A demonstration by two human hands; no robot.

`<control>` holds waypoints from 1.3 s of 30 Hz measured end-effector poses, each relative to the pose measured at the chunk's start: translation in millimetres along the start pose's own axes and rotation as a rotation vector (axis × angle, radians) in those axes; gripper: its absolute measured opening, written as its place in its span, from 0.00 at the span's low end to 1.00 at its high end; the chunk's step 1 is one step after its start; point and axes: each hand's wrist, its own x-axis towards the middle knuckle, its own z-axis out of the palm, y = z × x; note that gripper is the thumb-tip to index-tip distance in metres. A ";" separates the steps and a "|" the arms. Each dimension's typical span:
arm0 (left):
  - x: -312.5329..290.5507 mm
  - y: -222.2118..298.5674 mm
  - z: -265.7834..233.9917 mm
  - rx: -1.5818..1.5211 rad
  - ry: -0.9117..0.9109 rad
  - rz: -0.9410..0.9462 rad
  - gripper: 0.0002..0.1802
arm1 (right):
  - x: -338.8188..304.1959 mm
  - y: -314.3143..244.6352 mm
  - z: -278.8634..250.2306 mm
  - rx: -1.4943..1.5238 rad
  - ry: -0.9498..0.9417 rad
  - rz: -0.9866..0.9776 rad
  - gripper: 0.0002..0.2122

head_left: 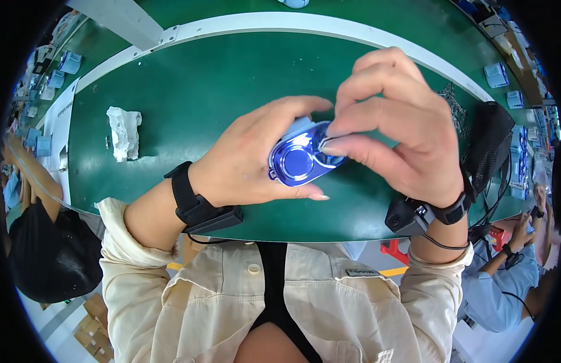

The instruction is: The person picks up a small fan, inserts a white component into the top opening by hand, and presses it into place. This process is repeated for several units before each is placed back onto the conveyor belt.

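Observation:
A light-blue handheld device with a shiny blue-violet oval face (293,164) and a round ring in it is held above the green table. My left hand (247,148) is wrapped round its left side, thumb along the near edge and fingers along the far edge. Over the right end of that face, my right hand (401,118) is closed in a pinch, thumb and forefinger touching the glossy rim. What sits between those fingertips is too small to make out. Both wrists wear black straps with small black units.
Crumpled white paper (124,134) lies on the green table (189,91) at left. A pile of small dark metal pieces (453,106) and a black mesh bag (491,136) with cables are at right. A white rail (280,22) crosses the far side. Other people sit at both sides.

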 end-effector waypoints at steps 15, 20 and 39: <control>-4.8 11.0 -3.8 0.194 0.039 0.009 0.48 | -7.2 -24.1 22.3 0.053 0.192 0.362 0.06; -3.8 7.1 -0.1 0.174 0.107 0.004 0.47 | -7.0 -24.2 28.2 0.012 0.232 0.294 0.07; -5.2 4.4 5.9 0.155 0.209 0.005 0.39 | -8.2 -39.7 32.4 -0.600 0.071 -0.019 0.14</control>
